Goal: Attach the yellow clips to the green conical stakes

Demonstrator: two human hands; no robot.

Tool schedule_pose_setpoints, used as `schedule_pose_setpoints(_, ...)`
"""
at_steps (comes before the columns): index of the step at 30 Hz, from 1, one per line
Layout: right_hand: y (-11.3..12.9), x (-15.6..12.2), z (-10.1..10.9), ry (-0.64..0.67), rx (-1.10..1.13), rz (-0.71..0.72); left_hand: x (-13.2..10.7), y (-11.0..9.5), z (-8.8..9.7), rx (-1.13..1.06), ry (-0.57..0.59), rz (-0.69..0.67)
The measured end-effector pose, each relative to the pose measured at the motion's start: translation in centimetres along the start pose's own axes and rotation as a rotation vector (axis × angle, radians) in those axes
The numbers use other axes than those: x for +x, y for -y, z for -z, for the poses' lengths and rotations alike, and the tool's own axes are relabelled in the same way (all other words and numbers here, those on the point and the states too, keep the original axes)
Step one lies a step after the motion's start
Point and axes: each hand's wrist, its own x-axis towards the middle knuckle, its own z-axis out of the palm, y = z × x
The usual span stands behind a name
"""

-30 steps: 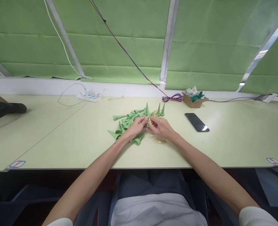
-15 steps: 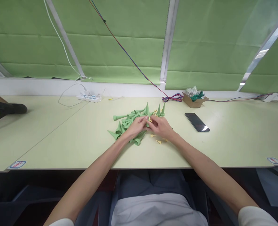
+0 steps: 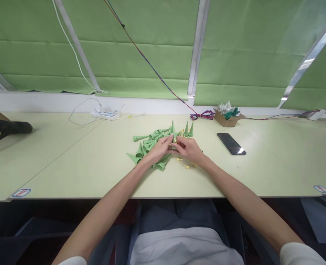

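Above the middle of the table, a green plastic spike (image 3: 173, 128) points up between my two hands. Closed fingers of my left hand (image 3: 162, 148) grip it from the left. My right hand (image 3: 189, 148) pinches a small yellow plastic piece (image 3: 175, 142) against the spike's near side; its ring-like end faces me. Fingers hide the spike's lower part and how far the piece goes in. A heap of loose green spikes (image 3: 139, 150) lies around and beyond my left hand. Below my right hand are several loose yellow pieces (image 3: 186, 166).
Two green spikes (image 3: 190, 130) stand upright behind my right hand, near more yellow bits. Farther right lie a black phone (image 3: 231, 143) and a small cardboard box (image 3: 227, 120) with plastic wrap. A cable coil (image 3: 203, 115) and a power strip (image 3: 105, 115) sit along the back.
The yellow piece has turned slightly at the spike, its ring end now facing me more. Both hands stay nearly in place, still holding the parts.
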Motion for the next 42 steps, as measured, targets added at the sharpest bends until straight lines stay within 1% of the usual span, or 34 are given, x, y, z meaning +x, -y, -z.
schedule_pose_setpoints(5,0.0,0.0,-0.1,-0.013,0.035,-0.019,-0.3,-0.8,0.0,0.09,0.002,-0.017)
schedule_pose_setpoints(8,-0.2,0.1,-0.2,-0.01,0.045,-0.048,-0.6,-1.6,0.1,0.193,-0.014,-0.066)
schedule_pose_setpoints(11,-0.4,0.1,-0.1,0.018,0.052,-0.079,-0.6,-1.8,0.4,0.245,-0.057,-0.102)
schedule_pose_setpoints(14,-0.2,0.2,0.2,0.063,0.057,-0.103,-0.4,-1.4,0.6,0.31,-0.111,-0.136)
schedule_pose_setpoints(16,-0.2,0.3,0.5,0.057,0.042,-0.12,-0.3,-1.3,0.7,0.43,-0.161,-0.192)
schedule_pose_setpoints(19,-0.3,0.4,0.9,-0.011,0.006,-0.15,-0.5,-1.5,0.6,0.713,-0.266,-0.264)
schedule_pose_setpoints(20,-0.5,0.5,1.0,-0.036,-0.003,-0.162,-0.6,-1.6,0.5,0.793,-0.293,-0.27)
schedule_pose_setpoints(22,-0.8,0.5,1.1,-0.073,-0.02,-0.185,-0.7,-1.8,0.3,0.879,-0.314,-0.254)
schedule_pose_setpoints(24,-1.1,0.6,1.1,-0.094,-0.035,-0.203,-0.9,-2.0,0.1,0.903,-0.293,-0.228)
schedule_pose_setpoints(27,-1.5,0.6,1.0,-0.109,-0.054,-0.215,-1.1,-1.8,-0.1,0.921,-0.225,-0.206)
schedule_pose_setpoints(34,-2.0,0.5,0.9,-0.121,-0.112,-0.219,-1.0,-0.7,0.0,1.054,-0.116,-0.211)
schedule_pose_setpoints(37,-2.1,0.5,0.9,-0.107,-0.119,-0.224,-0.9,-0.4,0.0,1.124,-0.091,-0.218)
schedule_pose_setpoints(42,-2.0,0.5,0.8,-0.096,-0.121,-0.228,-0.9,-0.1,0.2,1.202,-0.083,-0.25)
